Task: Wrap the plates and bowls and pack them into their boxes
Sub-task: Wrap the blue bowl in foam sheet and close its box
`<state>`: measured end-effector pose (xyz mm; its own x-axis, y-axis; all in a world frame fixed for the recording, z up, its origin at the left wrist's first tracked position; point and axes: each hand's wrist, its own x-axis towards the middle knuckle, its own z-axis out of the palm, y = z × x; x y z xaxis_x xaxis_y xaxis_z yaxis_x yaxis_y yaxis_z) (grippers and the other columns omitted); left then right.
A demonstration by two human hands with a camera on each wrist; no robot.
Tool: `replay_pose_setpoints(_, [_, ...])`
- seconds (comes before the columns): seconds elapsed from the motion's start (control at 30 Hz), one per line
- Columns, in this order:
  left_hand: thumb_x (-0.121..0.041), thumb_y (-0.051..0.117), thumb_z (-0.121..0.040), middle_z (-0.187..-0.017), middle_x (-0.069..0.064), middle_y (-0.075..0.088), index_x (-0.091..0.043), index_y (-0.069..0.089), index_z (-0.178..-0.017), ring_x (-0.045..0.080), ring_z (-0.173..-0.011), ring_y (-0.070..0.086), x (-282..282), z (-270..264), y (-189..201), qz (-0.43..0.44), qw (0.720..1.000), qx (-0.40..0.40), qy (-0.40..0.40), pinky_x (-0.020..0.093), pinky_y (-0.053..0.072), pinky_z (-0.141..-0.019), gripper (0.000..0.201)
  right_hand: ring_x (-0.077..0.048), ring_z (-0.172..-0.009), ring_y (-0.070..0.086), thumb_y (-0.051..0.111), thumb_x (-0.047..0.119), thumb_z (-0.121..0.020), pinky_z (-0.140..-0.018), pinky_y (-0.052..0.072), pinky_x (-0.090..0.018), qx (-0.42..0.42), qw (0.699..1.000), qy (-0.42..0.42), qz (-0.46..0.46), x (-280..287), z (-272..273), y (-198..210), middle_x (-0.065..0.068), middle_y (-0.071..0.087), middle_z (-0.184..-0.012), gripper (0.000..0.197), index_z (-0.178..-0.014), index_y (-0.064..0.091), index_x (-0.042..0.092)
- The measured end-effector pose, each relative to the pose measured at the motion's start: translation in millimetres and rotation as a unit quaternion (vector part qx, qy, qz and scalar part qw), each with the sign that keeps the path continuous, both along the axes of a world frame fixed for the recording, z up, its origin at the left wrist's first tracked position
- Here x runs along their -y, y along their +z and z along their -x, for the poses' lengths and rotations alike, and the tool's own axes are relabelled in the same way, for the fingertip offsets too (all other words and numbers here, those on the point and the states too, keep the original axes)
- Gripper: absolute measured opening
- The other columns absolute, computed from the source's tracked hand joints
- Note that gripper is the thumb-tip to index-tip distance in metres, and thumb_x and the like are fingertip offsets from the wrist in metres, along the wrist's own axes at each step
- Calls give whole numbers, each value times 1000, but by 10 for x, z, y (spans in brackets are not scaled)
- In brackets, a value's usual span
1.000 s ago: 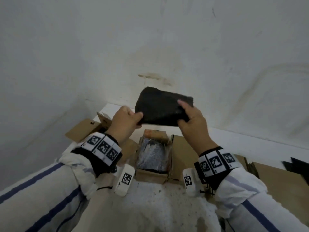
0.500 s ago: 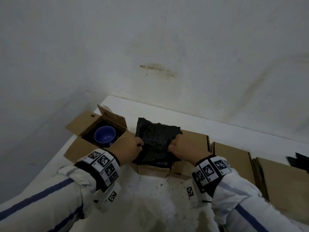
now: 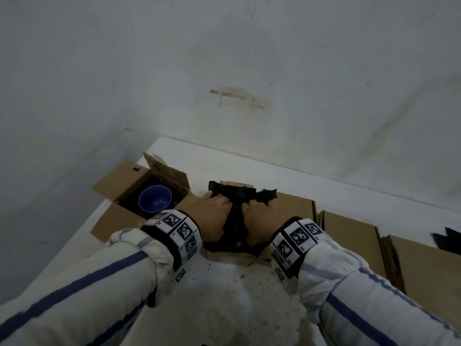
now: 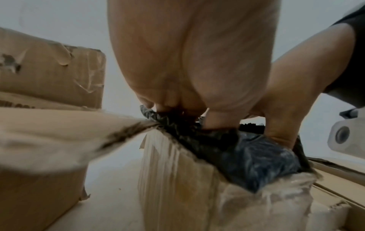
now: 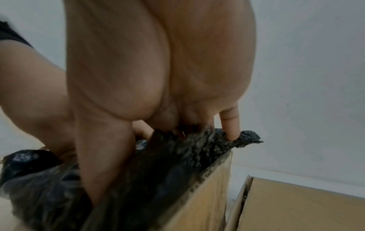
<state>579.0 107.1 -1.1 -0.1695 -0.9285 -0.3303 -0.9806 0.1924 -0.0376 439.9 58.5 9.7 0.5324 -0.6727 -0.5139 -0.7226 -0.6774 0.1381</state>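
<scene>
Head view: left hand (image 3: 214,216) and right hand (image 3: 257,222), fingers down flat, press black wrap sheet (image 3: 234,196) into open box (image 3: 287,208); blue bowl (image 3: 155,202) in box left of hands. L wrist: fingers (image 4: 173,107) dig into sheet. R wrist: fingertips (image 5: 231,129) push sheet edge at box rim; closed boxes (image 5: 296,206) to right.

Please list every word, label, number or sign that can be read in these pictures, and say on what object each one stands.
No text here can be read with certainty.
Dark print on the flap of the open box: too blurred to read.
Dark print on the box side in the left wrist view: cut off and blurred.
Square black-and-white code markers on the wristbands: patterns, with tiny illegible characters beside them.
</scene>
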Motion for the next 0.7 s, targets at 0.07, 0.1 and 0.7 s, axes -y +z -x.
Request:
replay_pose_setpoints(0.07, [-34,52,-86,-136,7,43,-13,41,-133,26,-126,39,15,31,-19,-12,999,-40,-10,42,21,-111,52,-30,-121,44,70,37,-77,-104,34,-41,-15,1000,6,-20,11,-31,-10,-14,39,-134,83,-141,26,8])
replay_pose_setpoints(0.1, [-33,52,-86,-128,9,48,-12,45,-126,25,-118,44,21,59,-40,-8,998,-51,-20,39,19,-112,46,-30,-120,45,70,37,-77,-104,34,-41,-12,1000,7,-27,20,-46,-23,-14,40,-132,81,-140,29,8])
replay_pose_setpoints(0.7, [-39,52,-80,-137,9,31,-14,49,-118,30,-113,42,-26,52,-64,90,996,12,-11,35,35,-84,46,-30,-109,54,53,30,-87,-107,26,-52,60,997,-37,-35,112,-66,-16,-11,45,-127,46,-126,39,13])
